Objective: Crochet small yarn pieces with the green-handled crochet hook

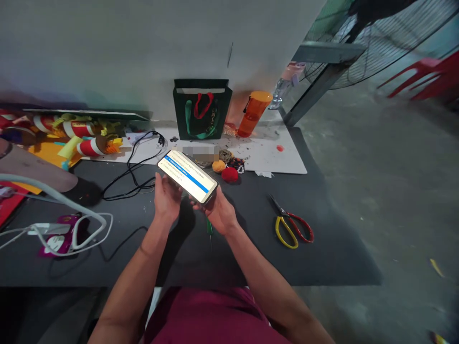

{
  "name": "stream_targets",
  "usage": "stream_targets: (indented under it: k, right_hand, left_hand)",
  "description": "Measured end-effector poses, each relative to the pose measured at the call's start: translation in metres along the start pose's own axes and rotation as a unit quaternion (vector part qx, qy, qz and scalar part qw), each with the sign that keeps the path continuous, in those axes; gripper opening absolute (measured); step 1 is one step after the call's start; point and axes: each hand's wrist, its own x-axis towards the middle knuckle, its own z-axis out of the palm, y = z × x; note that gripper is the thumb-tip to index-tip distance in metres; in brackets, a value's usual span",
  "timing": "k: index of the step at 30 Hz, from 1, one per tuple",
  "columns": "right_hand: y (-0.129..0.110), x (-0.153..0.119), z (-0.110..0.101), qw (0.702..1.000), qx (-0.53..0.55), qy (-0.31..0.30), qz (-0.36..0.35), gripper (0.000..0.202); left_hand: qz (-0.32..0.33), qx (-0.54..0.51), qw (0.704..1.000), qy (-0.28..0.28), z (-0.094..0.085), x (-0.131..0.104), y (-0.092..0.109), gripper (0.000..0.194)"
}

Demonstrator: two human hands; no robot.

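Observation:
A smartphone [187, 176] with a lit white screen and a blue highlighted row is held sideways and tilted above the dark table. My left hand [167, 197] grips its left end from below, while my right hand [218, 210] wraps round the lower right end. Parts of the fingers are hidden behind the phone. Under the right hand lies a tool with a green handle [209, 226], partly covered. Beyond the phone are a red yarn ball [230, 175], an orange ball [218, 166] and coiled cord [225, 155].
Scissors [289, 220] with red and yellow handles lie to the right. A dark gift bag [202, 112] and an orange bottle [254, 114] stand at the back. Black cable [131, 179], white cable [103, 220] and red-and-white rolls [81, 129] are on the left.

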Motion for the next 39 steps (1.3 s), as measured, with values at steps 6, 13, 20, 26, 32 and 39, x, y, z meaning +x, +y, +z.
stream_targets:
  k: [6, 13, 20, 26, 32, 39]
  right_hand:
    - [0.018, -0.008, 0.003, 0.984, -0.157, -0.044, -0.071, 0.049]
    - [0.007, -0.016, 0.002, 0.942, -0.317, -0.091, -0.067, 0.053]
    - [0.008, -0.018, 0.007, 0.932, -0.337, -0.132, -0.027, 0.046]
    - [0.006, -0.016, 0.008, 0.935, -0.341, -0.099, -0.009, 0.039]
    - [0.008, -0.017, 0.007, 0.932, -0.354, -0.082, 0.0, 0.04]
    - [0.013, -0.015, 0.004, 0.933, -0.349, -0.087, -0.008, 0.042]
  left_hand:
    - [-0.114, -0.045, 0.992, -0.001, 0.012, -0.01, 0.006, 0.048]
    - [-0.12, -0.06, 0.99, -0.048, 0.007, -0.006, 0.017, 0.054]
    - [-0.107, -0.057, 0.99, -0.077, 0.002, -0.004, 0.023, 0.062]
    - [-0.08, -0.043, 0.996, -0.02, 0.002, -0.004, 0.021, 0.056]
    - [-0.057, -0.023, 0.998, -0.034, 0.001, -0.005, 0.017, 0.054]
    - [-0.059, -0.006, 0.998, -0.039, -0.002, -0.005, 0.016, 0.048]
